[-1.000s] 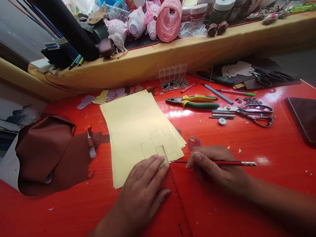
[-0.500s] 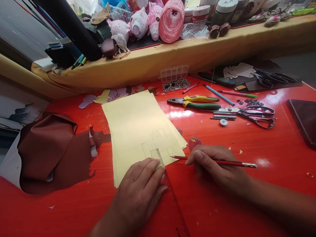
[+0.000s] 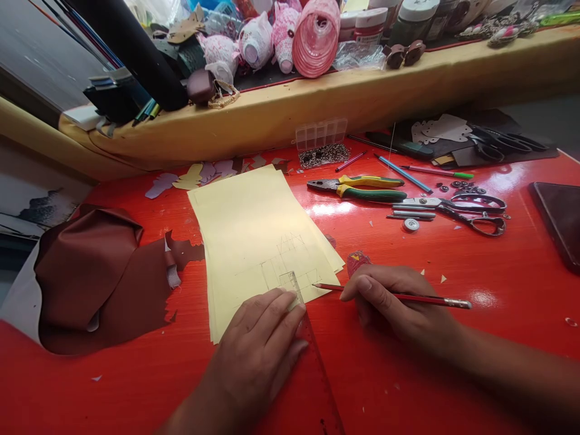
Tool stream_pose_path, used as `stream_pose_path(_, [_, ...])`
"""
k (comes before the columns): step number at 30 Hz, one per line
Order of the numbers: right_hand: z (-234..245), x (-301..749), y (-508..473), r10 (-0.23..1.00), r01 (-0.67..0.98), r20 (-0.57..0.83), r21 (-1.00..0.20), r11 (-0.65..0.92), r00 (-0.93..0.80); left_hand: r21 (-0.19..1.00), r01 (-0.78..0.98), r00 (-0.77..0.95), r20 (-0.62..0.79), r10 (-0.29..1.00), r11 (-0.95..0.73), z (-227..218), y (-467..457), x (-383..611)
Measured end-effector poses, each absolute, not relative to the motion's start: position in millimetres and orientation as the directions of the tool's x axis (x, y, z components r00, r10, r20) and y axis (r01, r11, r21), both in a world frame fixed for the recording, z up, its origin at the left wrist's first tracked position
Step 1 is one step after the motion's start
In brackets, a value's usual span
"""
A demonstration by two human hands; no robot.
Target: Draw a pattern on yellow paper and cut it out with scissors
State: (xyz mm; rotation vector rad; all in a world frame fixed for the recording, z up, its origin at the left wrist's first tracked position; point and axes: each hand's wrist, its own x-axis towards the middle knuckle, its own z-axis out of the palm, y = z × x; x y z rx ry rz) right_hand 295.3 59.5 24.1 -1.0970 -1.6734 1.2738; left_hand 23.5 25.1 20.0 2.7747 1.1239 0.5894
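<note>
Right hand [image 3: 389, 302] pinching a horizontal red pencil [image 3: 408, 296], tip leftward at yellow paper [image 3: 254, 241]; left hand [image 3: 256, 350] flat on clear ruler [image 3: 312, 362]

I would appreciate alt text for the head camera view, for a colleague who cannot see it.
The left hand presses a clear ruler onto pale yellow paper with faint pencil lines, while the right hand holds a red pencil near the ruler. Brown leather, pliers and scissors lie on the red table.

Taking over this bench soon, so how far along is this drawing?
Pencil lines already mark the yellow sheet. In hand: the left hand pins a clear ruler, the right hand holds a red pencil beside it. Left: the sheet's upper half remains blank.
</note>
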Motion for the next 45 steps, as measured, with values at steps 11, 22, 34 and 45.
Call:
stream_pose_path(11, [25.9, 295.9, 59.8, 0.932, 0.210, 0.051, -0.969, 0.133, -0.359, 0.175, 0.651, 0.691, 0.266, 0.672, -0.738, 15.5, 22.0, 24.9])
stream_pose_path(22, [27.1, 294.1, 60.3, 0.931, 0.211, 0.067, -0.966, 0.151, -0.360, 0.185, 0.647, 0.699, 0.243, 0.672, -0.740, 15.6, 21.8, 25.3])
stream_pose_path(34, [27.7, 293.8, 61.3, 0.926, 0.215, 0.079, -0.962, 0.168, -0.370, 0.200, 0.656, 0.681, 0.257, 0.686, -0.727, 17.1, 21.6, 26.4])
stream_pose_path(45, [24.8, 295.2, 61.7, 0.920, 0.218, 0.078, -0.960, 0.173, -0.384, 0.208, 0.653, 0.689, 0.235, 0.685, -0.728, 16.2, 20.9, 25.6])
